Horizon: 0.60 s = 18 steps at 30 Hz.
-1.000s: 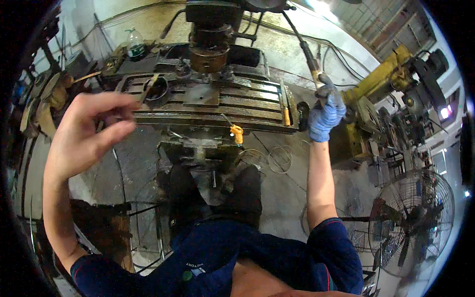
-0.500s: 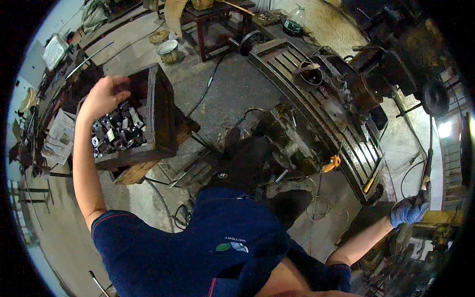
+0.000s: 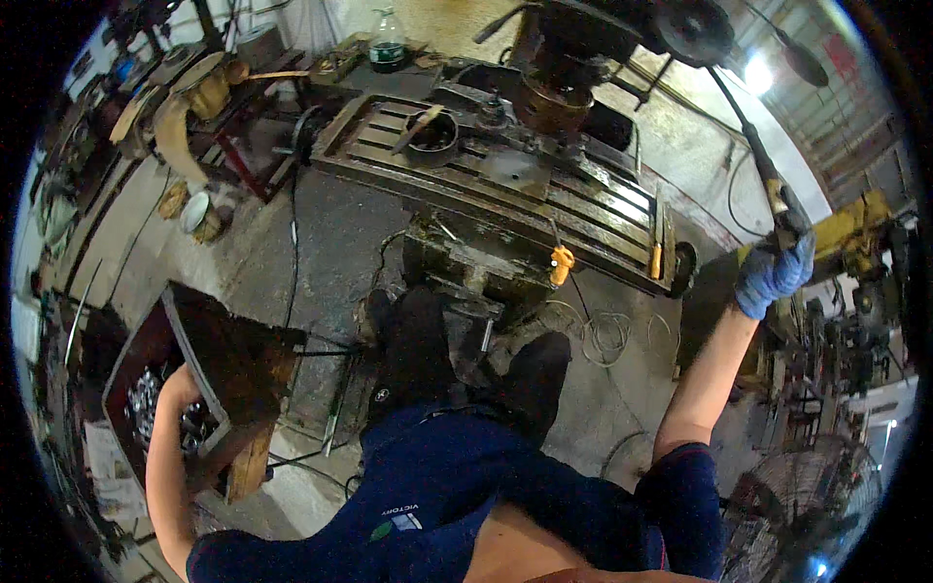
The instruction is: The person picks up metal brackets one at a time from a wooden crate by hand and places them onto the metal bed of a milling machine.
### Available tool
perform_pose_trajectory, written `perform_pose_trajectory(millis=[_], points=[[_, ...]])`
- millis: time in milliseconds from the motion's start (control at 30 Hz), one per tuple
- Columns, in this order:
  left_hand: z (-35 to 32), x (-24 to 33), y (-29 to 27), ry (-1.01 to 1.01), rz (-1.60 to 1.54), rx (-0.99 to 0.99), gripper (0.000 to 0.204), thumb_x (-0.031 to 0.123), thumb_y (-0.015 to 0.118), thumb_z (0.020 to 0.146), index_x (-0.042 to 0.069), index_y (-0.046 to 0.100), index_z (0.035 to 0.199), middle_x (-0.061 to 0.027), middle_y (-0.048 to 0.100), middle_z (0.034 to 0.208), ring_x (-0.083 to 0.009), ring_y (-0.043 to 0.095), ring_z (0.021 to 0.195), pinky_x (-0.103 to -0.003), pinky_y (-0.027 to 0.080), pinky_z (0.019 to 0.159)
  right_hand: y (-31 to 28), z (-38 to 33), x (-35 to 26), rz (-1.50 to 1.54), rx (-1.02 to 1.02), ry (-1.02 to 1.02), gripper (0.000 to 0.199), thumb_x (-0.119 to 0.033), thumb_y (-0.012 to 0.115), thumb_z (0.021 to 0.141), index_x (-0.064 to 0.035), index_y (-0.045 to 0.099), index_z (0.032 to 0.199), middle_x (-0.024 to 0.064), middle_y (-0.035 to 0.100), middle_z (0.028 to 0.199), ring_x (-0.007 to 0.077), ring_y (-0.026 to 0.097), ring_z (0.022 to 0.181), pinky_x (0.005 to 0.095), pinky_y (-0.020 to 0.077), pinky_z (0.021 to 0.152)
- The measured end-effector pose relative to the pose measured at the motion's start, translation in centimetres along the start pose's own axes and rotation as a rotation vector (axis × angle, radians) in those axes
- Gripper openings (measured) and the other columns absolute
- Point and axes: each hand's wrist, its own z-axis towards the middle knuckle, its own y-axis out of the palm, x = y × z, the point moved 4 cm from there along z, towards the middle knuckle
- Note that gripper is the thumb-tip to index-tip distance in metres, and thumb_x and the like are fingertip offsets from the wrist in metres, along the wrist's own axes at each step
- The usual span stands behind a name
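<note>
My bare left hand (image 3: 181, 387) reaches down into a dark box (image 3: 181, 316) at the left, among many small shiny metal parts (image 3: 146, 403). Its fingers are hidden behind the box's near wall, so whether they hold a part does not show. On the right, my right hand (image 3: 777, 272), in a blue glove, is closed around the lower end of a long dark lever (image 3: 748, 136). The lever slants up toward a round black wheel (image 3: 692, 27) on the machine head. A slotted machine table (image 3: 374, 165) stretches across in front of me.
A round metal pot (image 3: 431, 141) with a brush across it sits on the machine table. An orange-handled tool (image 3: 561, 264) hangs at its front edge. Coiled cable (image 3: 607, 340) lies on the floor. A fan (image 3: 807, 486) stands at lower right, a bucket (image 3: 199, 216) at left.
My view has swung to the right. My left hand has gone from above the box down into it. The right hand stays on the lever.
</note>
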Motion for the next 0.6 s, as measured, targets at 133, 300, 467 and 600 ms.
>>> perform_pose_trajectory(millis=[133, 300, 467, 600], points=[[-1.2, -0.7, 0.5, -0.123, 0.040, 0.058, 0.044, 0.020, 0.066, 0.069, 0.004, 0.056, 0.108, -0.0191, 0.059, 0.106, -0.0329, 0.055, 0.101, -0.035, 0.043, 0.085, 1.0, 0.9, -1.6, -0.005, -0.018, -0.052, 0.018, -0.008, 0.046, 0.083, 0.0022, 0.061, 0.087, 0.0159, 0.062, 0.094, 0.0243, 0.058, 0.090, 0.0331, 0.0409, 0.084], [-2.0, -1.1, 1.5, -0.036, -0.132, 0.092, 0.043, 0.018, 0.066, 0.068, 0.004, 0.057, 0.107, -0.0178, 0.060, 0.102, -0.0326, 0.057, 0.096, -0.036, 0.044, 0.084, 2.6, 3.5, -4.5, -0.205, -0.005, -0.129, 0.019, 0.004, 0.043, 0.078, 0.0033, 0.061, 0.084, 0.0159, 0.063, 0.091, 0.0206, 0.058, 0.084, 0.0290, 0.0437, 0.077], [-1.3, 0.4, 0.4, -0.040, -0.261, 0.086, 0.043, 0.014, 0.069, 0.066, 0.003, 0.057, 0.106, -0.0144, 0.061, 0.102, -0.0279, 0.057, 0.095, -0.033, 0.044, 0.084, 2.5, 7.0, -4.4, -0.270, -0.028, -0.359, 0.019, 0.004, 0.046, 0.078, 0.0025, 0.061, 0.090, 0.0097, 0.064, 0.084, 0.0168, 0.059, 0.075, 0.0252, 0.0455, 0.071], [-1.9, 1.8, -0.4, -0.132, -0.443, 0.015, 0.046, 0.007, 0.070, 0.064, 0.000, 0.055, 0.107, -0.0124, 0.061, 0.103, -0.0236, 0.057, 0.095, -0.032, 0.044, 0.083, 2.5, 8.5, -6.0, -1.014, -0.038, -0.761, 0.019, 0.000, 0.049, 0.080, 0.0020, 0.060, 0.096, 0.0107, 0.064, 0.085, 0.0187, 0.061, 0.078, 0.0288, 0.0467, 0.076]])
